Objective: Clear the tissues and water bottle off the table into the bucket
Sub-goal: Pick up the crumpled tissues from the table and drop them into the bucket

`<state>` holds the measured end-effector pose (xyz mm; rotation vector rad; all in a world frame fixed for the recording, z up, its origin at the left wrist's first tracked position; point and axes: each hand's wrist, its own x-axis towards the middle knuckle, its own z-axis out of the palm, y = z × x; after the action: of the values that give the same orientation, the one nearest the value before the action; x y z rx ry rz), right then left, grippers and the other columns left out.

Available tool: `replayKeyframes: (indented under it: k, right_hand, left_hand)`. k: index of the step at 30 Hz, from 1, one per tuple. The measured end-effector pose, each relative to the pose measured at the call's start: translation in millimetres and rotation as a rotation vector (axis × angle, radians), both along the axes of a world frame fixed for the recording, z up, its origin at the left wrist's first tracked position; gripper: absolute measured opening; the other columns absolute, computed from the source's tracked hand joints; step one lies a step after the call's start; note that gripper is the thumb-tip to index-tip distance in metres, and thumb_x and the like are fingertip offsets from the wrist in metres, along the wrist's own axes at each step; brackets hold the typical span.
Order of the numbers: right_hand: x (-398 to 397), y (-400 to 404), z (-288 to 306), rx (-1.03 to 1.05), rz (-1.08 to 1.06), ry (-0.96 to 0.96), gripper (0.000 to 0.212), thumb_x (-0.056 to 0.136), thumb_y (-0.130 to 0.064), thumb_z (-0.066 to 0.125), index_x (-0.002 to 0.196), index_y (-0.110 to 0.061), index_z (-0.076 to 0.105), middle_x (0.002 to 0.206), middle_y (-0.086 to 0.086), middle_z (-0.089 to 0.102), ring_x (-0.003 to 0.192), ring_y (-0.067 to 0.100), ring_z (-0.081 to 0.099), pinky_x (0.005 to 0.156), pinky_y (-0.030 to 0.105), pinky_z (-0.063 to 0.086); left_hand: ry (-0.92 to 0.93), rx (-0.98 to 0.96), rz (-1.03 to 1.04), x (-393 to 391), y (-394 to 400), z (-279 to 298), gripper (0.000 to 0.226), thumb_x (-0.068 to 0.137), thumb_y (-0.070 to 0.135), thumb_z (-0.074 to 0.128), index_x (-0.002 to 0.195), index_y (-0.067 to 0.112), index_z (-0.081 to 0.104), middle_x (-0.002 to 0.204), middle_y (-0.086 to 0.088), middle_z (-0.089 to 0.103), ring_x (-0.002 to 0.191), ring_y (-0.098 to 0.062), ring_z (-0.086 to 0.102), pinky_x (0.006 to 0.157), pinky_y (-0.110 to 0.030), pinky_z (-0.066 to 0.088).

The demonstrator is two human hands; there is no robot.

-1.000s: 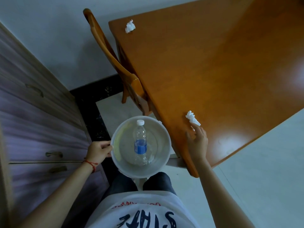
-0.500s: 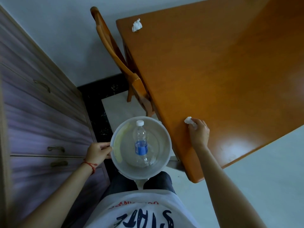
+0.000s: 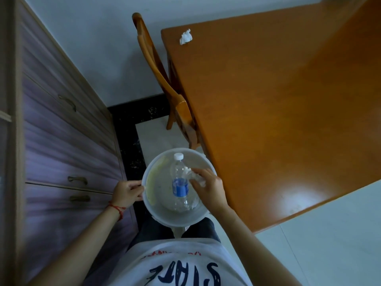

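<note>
1. Step in hand: dropping a tissue. The right hand [image 3: 208,187] hangs over the round translucent white plastic bucket [image 3: 158,217], fingers pinched on a crumpled white tissue [image 3: 195,176] just above the bucket's inside, not yet let go.
2. The clear plastic water bottle with white cap and blue label [image 3: 180,182] lies already inside the bucket, cap pointing away from the person; the held tissue is right beside its upper half, whether touching it I cannot tell.
3. The left hand [image 3: 127,191] grips the bucket's left rim, fingers curled closed on the edge, holding the bucket out in front of the body, beside the near corner of the glossy orange-brown wooden table [image 3: 278,120].
4. Right arm reaches in from lower right, wrist bent, palm down, fingers pointing left toward the bottle.
5. Left to do: a second crumpled white tissue [image 3: 186,37] sits at the table's far left corner, well apart from the bucket.
6. Next move likely: open the right fingers so the tissue falls in, then step or reach along the table edge for the far tissue; the wooden chair [image 3: 156,79] is tucked in along that side, could get in the way.
</note>
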<state>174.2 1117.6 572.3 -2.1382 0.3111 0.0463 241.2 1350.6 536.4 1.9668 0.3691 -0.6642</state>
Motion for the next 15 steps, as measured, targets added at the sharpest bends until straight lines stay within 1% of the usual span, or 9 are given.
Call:
replayKeyframes:
  k: [2, 4, 6, 8, 9, 11, 12, 14, 15]
  right_hand:
    - [1, 4, -1, -0.021, 0.061, 0.032, 0.042, 0.083, -0.023, 0.066, 0.123, -0.014, 0.055, 0.123, 0.002, 0.06, 0.108, 0.006, 0.052, 0.092, 0.018, 0.043]
    - [2, 3, -4, -0.085, 0.086, -0.014, 0.049, 0.08, -0.027, 0.068, 0.125, -0.016, 0.054, 0.13, 0.002, 0.055, 0.119, 0.007, 0.046, 0.102, 0.028, 0.04]
    - [2, -2, -6, -0.15, 0.076, -0.052, 0.051, 0.08, -0.031, 0.068, 0.127, -0.018, 0.052, 0.136, 0.001, 0.05, 0.123, 0.003, 0.034, 0.107, 0.031, 0.033]
    - [4, -11, -7, -0.186, 0.033, -0.053, 0.052, 0.082, -0.032, 0.066, 0.129, -0.019, 0.049, 0.14, 0.002, 0.045, 0.125, 0.004, 0.027, 0.107, 0.031, 0.026]
    - [5, -15, -8, -0.193, 0.009, -0.037, 0.052, 0.083, -0.032, 0.064, 0.13, -0.019, 0.047, 0.141, 0.002, 0.043, 0.128, 0.007, 0.028, 0.109, 0.034, 0.027]
    - [9, -20, -11, -0.18, -0.033, 0.035, 0.054, 0.085, -0.034, 0.06, 0.134, -0.017, 0.043, 0.143, 0.003, 0.041, 0.132, 0.016, 0.034, 0.109, 0.039, 0.033]
    - [12, -21, -12, -0.16, -0.047, 0.082, 0.056, 0.086, -0.035, 0.059, 0.135, -0.016, 0.041, 0.142, 0.004, 0.042, 0.13, 0.018, 0.039, 0.106, 0.038, 0.038]
    - [18, -22, -15, -0.082, -0.057, 0.17, 0.054, 0.087, -0.033, 0.058, 0.135, -0.014, 0.041, 0.132, 0.004, 0.052, 0.114, 0.016, 0.053, 0.094, 0.03, 0.047]
    - [21, -22, -16, -0.031, -0.059, 0.212, 0.051, 0.087, -0.03, 0.058, 0.133, -0.013, 0.043, 0.123, 0.004, 0.058, 0.102, 0.013, 0.059, 0.085, 0.025, 0.05]
  left_hand:
    - [-0.004, -0.002, 0.015, -2, 3, 0, 0.026, 0.082, -0.008, 0.054, 0.107, -0.01, 0.061, 0.046, 0.009, 0.065, 0.047, -0.001, 0.063, 0.044, -0.012, 0.05]
    - [-0.008, -0.013, 0.047, -5, 6, 2, 0.025, 0.082, -0.009, 0.054, 0.106, -0.011, 0.061, 0.043, 0.014, 0.064, 0.046, -0.001, 0.063, 0.044, -0.012, 0.05]
    - [-0.025, -0.016, 0.072, -8, 10, 4, 0.022, 0.083, -0.008, 0.053, 0.102, -0.009, 0.064, 0.044, 0.013, 0.064, 0.047, 0.0, 0.063, 0.044, -0.011, 0.049]
    - [-0.042, -0.012, 0.103, -12, 15, 4, 0.019, 0.083, -0.005, 0.054, 0.098, -0.009, 0.065, 0.048, 0.01, 0.065, 0.047, -0.002, 0.063, 0.045, -0.012, 0.051]
    - [-0.041, -0.021, 0.132, -13, 17, 4, 0.019, 0.083, -0.005, 0.054, 0.098, -0.009, 0.065, 0.05, 0.007, 0.065, 0.049, -0.006, 0.064, 0.047, -0.015, 0.053]
    - [-0.037, -0.035, 0.171, -16, 22, 4, 0.018, 0.084, -0.003, 0.055, 0.097, -0.009, 0.065, 0.055, 0.0, 0.067, 0.055, -0.013, 0.064, 0.051, -0.018, 0.056]
    - [-0.04, -0.038, 0.182, -18, 25, 5, 0.017, 0.084, -0.003, 0.054, 0.096, -0.006, 0.066, 0.061, -0.007, 0.066, 0.055, -0.014, 0.064, 0.05, -0.017, 0.055]
    - [-0.061, -0.047, 0.213, -22, 28, 8, 0.014, 0.085, -0.005, 0.054, 0.087, 0.0, 0.067, 0.07, -0.01, 0.064, 0.054, -0.011, 0.064, 0.048, -0.012, 0.051]
    - [-0.07, -0.052, 0.234, -23, 30, 10, 0.015, 0.085, -0.006, 0.053, 0.083, 0.001, 0.067, 0.071, -0.01, 0.063, 0.057, -0.015, 0.063, 0.048, -0.011, 0.051]
